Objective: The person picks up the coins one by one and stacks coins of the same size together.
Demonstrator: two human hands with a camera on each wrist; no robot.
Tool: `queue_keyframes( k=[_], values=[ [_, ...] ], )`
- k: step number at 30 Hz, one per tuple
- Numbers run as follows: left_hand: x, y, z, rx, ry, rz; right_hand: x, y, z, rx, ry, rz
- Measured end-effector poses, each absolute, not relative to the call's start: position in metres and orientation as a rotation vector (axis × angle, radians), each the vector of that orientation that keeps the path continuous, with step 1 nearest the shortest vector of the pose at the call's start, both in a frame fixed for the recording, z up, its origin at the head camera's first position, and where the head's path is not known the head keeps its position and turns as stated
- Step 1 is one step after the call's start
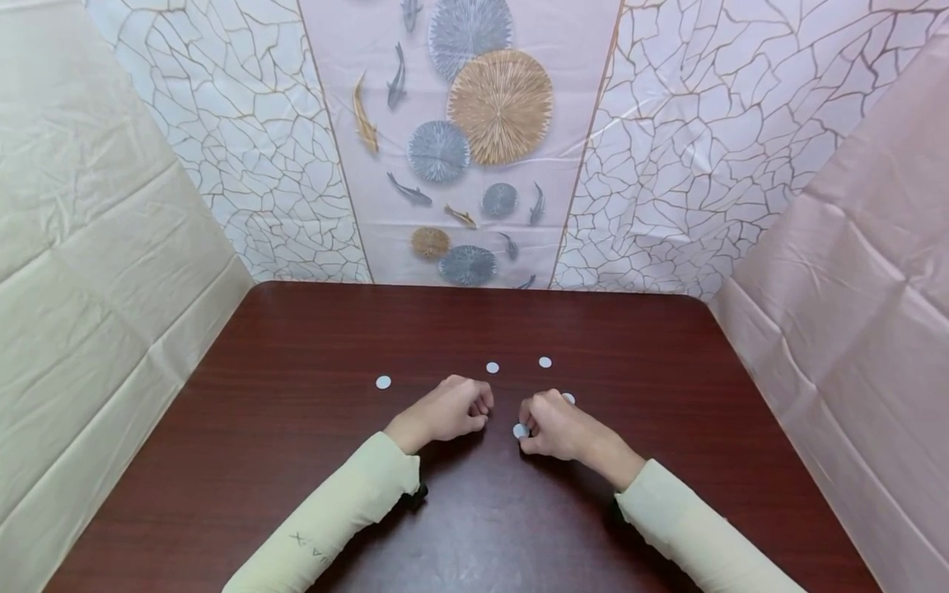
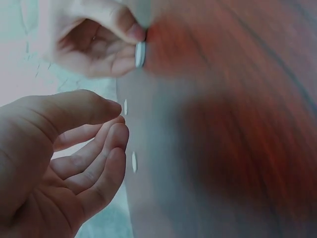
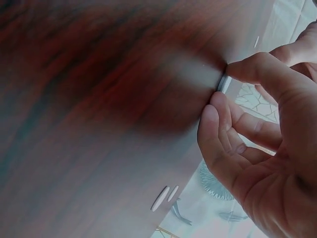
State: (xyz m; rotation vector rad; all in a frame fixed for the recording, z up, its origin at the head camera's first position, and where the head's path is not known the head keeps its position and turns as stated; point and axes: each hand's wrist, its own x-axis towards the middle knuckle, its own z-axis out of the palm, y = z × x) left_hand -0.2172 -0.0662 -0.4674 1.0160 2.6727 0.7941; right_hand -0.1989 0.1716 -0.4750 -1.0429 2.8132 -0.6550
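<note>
White and thin, the held disc [image 1: 521, 431] is at the fingertips of the right hand [image 1: 559, 424], on or just above the dark red-brown wooden counter [image 1: 467, 543]; whether it has left the surface I cannot tell. Taking that disc as landmark, the right hand comes in from its right side, its grip clamped on the disc, thumb at one edge and fingertips at the other. The left hand [image 1: 454, 408] is to the disc's left, clear of it, its fingers loosely bent, thumb and fingertips slightly apart and holding nothing.

The step in hand looks to be pinching up or placing this one disc. The next move seems to call for steady edge pressure and a level disc, since so thin a rim could slip.

Beyond the held disc lie a near-centre disc [image 1: 493, 367], a little to its left, and a far disc [image 1: 544, 362], a little to its right. An outlying disc [image 1: 383, 382] is well to its left. A half-hidden disc [image 1: 568, 398], to its right and slightly beyond, is partly covered by the right hand, which could nudge it.
</note>
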Motion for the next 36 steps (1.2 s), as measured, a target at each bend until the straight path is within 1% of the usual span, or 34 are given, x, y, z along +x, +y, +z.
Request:
queue_keyframes(
  k=[9,20,27,36],
  values=[
    [-0.219,-0.111,-0.456,0.968,2.749,0.769,-0.202,0.173,-0.475,-1.013,2.811,-0.638],
    [-0.224,-0.175,-0.444,0.847,2.886,0.732,-0.203,0.174,-0.476,-0.994,2.807,-0.634],
    [-0.229,-0.206,-0.448,0.791,2.933,0.718,-0.202,0.173,-0.474,-0.962,2.801,-0.629],
    [-0.238,-0.219,-0.468,0.707,2.922,0.715,-0.201,0.173,-0.475,-0.939,2.782,-0.659]
  ],
)
